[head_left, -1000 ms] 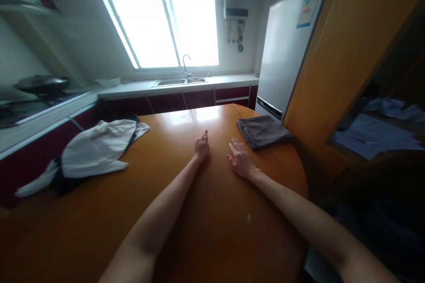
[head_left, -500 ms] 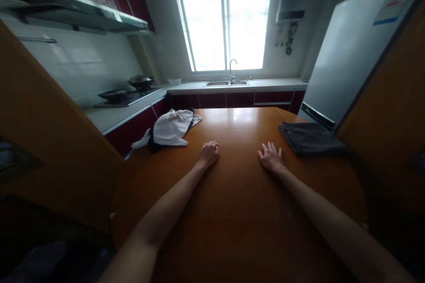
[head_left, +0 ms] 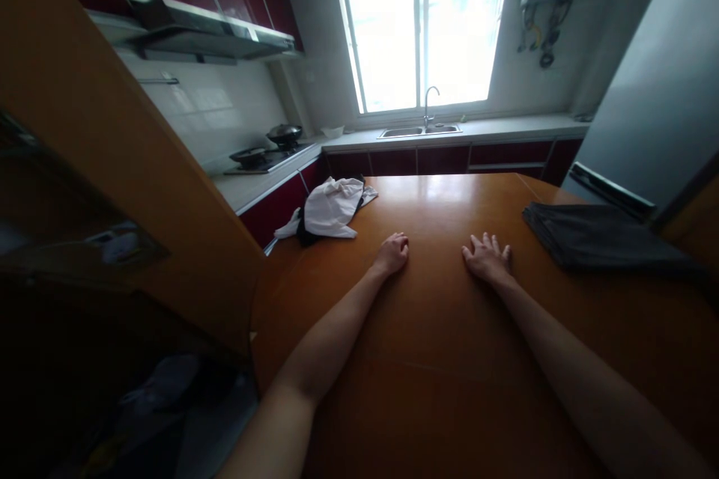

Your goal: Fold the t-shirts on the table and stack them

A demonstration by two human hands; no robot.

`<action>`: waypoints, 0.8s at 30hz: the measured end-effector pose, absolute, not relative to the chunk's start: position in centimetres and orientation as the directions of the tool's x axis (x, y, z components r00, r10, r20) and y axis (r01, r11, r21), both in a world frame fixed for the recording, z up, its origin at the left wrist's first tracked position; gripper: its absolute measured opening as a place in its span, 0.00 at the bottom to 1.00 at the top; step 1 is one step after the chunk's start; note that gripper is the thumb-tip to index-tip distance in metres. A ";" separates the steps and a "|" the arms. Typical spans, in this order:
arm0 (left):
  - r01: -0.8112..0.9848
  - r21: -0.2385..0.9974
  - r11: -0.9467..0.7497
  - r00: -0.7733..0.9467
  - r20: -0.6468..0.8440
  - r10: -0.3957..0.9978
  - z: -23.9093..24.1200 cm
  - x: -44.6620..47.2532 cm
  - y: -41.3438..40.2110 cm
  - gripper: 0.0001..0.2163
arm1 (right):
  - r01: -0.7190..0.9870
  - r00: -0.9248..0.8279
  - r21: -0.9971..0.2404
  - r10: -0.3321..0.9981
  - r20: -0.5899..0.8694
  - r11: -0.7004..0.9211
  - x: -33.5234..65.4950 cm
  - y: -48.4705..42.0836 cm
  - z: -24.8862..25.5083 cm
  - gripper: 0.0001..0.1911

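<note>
Both my arms stretch out over an orange-brown wooden table (head_left: 438, 359). My left hand (head_left: 392, 252) rests on the tabletop with its fingers curled under, nothing visible in it. My right hand (head_left: 487, 257) lies flat on the wood, fingers spread, holding nothing. A crumpled white garment with a dark part (head_left: 329, 209) lies at the table's far left edge, nearest my left hand. A folded dark grey cloth (head_left: 595, 238) sits at the right, a little beyond my right hand.
A wooden cabinet side (head_left: 112, 165) stands close on the left. Behind the table runs a counter with a sink and tap (head_left: 428, 123) under a bright window, a stove with pans (head_left: 267, 151) at left. A grey fridge (head_left: 645, 112) stands right.
The view has swung left, so the fridge and folded cloth slid to the right and the left cabinet came into sight. Both hands stay resting on the table, slightly farther apart.
</note>
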State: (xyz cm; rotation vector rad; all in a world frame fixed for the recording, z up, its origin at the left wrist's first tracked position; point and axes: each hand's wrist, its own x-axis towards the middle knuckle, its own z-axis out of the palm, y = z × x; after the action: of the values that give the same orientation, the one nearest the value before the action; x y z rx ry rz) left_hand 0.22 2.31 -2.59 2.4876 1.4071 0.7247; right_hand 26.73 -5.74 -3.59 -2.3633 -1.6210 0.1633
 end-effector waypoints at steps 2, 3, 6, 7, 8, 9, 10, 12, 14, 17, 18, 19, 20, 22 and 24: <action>0.741 0.396 -0.543 0.446 0.315 0.838 -2.7 0.2 2.3 0.13 | 0.899 0.362 -0.286 0.930 0.059 -0.332 26.7 -5.9 -3.5 0.34; 0.736 0.398 -0.548 0.453 0.311 0.835 -2.8 0.1 2.3 0.14 | 0.900 0.360 -0.285 0.931 0.057 -0.330 26.7 -5.9 -3.5 0.34; 0.717 0.406 -0.567 0.484 0.295 0.824 -2.7 -0.4 2.4 0.14 | 0.905 0.348 -0.280 0.936 0.059 -0.319 26.8 -6.1 -3.5 0.33; 0.706 0.410 -0.578 0.502 0.287 0.816 -2.6 -0.7 2.5 0.15 | 0.908 0.342 -0.278 0.938 0.061 -0.313 26.8 -6.2 -3.5 0.33; 0.692 0.416 -0.590 0.522 0.277 0.807 -2.5 -1.0 2.6 0.15 | 0.911 0.335 -0.277 0.940 0.065 -0.305 26.9 -6.2 -3.6 0.32; 0.681 0.423 -0.598 0.536 0.267 0.800 -2.4 -1.5 2.7 0.14 | 0.913 0.329 -0.277 0.942 0.069 -0.299 27.0 -6.2 -3.7 0.32; 0.676 0.430 -0.599 0.542 0.260 0.799 -2.2 -2.0 2.9 0.14 | 0.914 0.325 -0.278 0.943 0.072 -0.294 27.1 -6.3 -3.7 0.32; 0.695 0.437 -0.571 0.512 0.258 0.820 -1.9 -3.0 3.2 0.13 | 0.915 0.323 -0.282 0.943 0.078 -0.289 27.2 -6.3 -3.8 0.32; 0.756 0.429 -0.495 0.408 0.284 0.868 -1.6 -4.1 3.6 0.13 | 0.914 0.321 -0.286 0.944 0.079 -0.286 27.3 -6.3 -3.9 0.32; 0.886 0.431 -0.171 0.013 0.347 0.938 -1.3 -5.7 4.1 0.16 | 0.915 0.316 -0.290 0.946 0.078 -0.282 27.3 -6.3 -3.9 0.32; 0.898 0.437 -0.044 -0.120 0.340 0.933 -1.3 -6.2 4.3 0.17 | 0.915 0.315 -0.290 0.946 0.077 -0.281 27.2 -6.3 -3.9 0.32; 0.896 0.440 0.056 -0.215 0.321 0.922 -1.4 -6.6 4.4 0.17 | 0.914 0.316 -0.291 0.946 0.078 -0.282 27.2 -6.3 -3.8 0.32; 0.892 0.438 0.111 -0.259 0.296 0.919 -1.5 -7.0 4.5 0.17 | 0.913 0.318 -0.293 0.945 0.078 -0.283 27.2 -6.3 -3.8 0.31; 0.900 0.424 0.098 -0.223 0.257 0.940 -1.7 -7.6 4.8 0.16 | 0.911 0.322 -0.295 0.944 0.077 -0.287 27.2 -6.3 -3.9 0.31; 0.907 0.419 0.046 -0.169 0.261 0.951 -1.8 -8.0 5.1 0.17 | 0.909 0.327 -0.298 0.942 0.075 -0.292 27.2 -6.2 -4.0 0.32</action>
State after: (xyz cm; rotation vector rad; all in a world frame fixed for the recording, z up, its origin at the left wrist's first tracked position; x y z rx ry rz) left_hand -8.02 5.07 -1.83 1.9672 2.2072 0.7689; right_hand 27.17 -6.20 -4.00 -2.3101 -1.6638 0.1645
